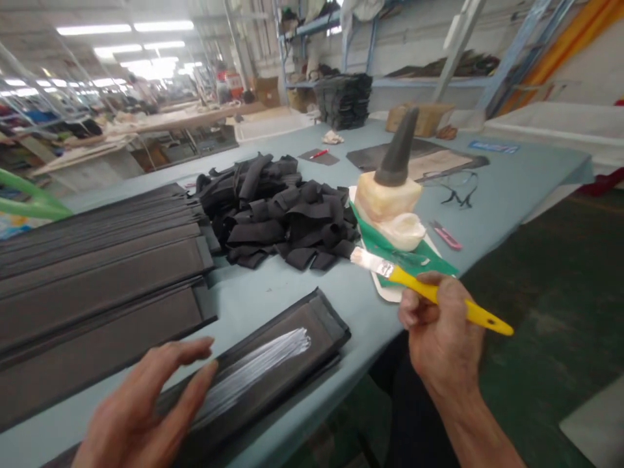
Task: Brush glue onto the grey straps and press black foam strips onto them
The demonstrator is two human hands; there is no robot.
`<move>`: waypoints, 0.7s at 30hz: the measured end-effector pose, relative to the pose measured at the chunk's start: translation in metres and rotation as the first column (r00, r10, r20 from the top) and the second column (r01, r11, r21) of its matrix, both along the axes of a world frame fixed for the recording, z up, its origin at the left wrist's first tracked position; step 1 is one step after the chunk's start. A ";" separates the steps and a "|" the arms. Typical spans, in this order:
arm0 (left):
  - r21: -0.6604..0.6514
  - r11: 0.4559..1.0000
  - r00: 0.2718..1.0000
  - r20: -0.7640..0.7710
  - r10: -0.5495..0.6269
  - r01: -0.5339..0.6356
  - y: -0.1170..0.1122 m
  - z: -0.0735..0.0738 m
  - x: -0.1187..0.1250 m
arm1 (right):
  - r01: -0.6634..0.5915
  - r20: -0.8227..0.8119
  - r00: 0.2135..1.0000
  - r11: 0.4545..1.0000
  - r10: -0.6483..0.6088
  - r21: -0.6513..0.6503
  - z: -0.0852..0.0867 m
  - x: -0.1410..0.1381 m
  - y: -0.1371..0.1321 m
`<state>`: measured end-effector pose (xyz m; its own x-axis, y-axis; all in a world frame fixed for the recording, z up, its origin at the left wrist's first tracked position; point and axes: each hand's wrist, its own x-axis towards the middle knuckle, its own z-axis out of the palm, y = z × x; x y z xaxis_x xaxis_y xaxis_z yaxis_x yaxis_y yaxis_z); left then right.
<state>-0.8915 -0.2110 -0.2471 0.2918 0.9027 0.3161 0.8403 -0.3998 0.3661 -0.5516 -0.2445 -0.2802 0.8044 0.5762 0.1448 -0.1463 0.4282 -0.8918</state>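
Note:
My right hand point(441, 325) is closed around the yellow handle of a flat paintbrush point(419, 283), its bristles coated white and pointing left. Fingers apart, my left hand point(151, 403) hovers over or rests on a dark fabric strip point(287, 364) near the table's front edge; whether it touches cannot be told. White streaks of a glue-like substance point(263, 364) run along that strip. Just beyond the brush stands a cream-coloured block-shaped bottle point(387, 198) with a dark cone nozzle, on a green and white sheet point(373, 237), with a white lump point(405, 231) at its foot.
Several long dark strips point(121, 266) lie layered at left. A heap of black fabric pieces point(287, 214) sits mid-table. Pink thread snips point(445, 235), glasses point(455, 188) and a red pen point(319, 154) lie on the blue-green tabletop point(531, 172). Folded dark fabric point(344, 101) is stacked behind.

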 end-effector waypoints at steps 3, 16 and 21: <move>-0.163 0.979 0.992 0.005 -0.127 0.126 0.052 0.015 0.064 | 0.118 0.007 0.993 0.992 -0.119 0.051 -0.009 0.002 0.011; -0.086 0.863 0.786 -0.376 -0.490 0.497 0.139 -0.002 0.255 | 0.291 0.335 0.890 0.951 -0.310 0.108 -0.057 0.020 -0.004; -0.028 0.919 0.892 -0.233 -0.388 0.392 0.142 -0.011 0.272 | 0.287 0.383 0.876 0.955 -0.294 0.077 -0.063 0.026 -0.008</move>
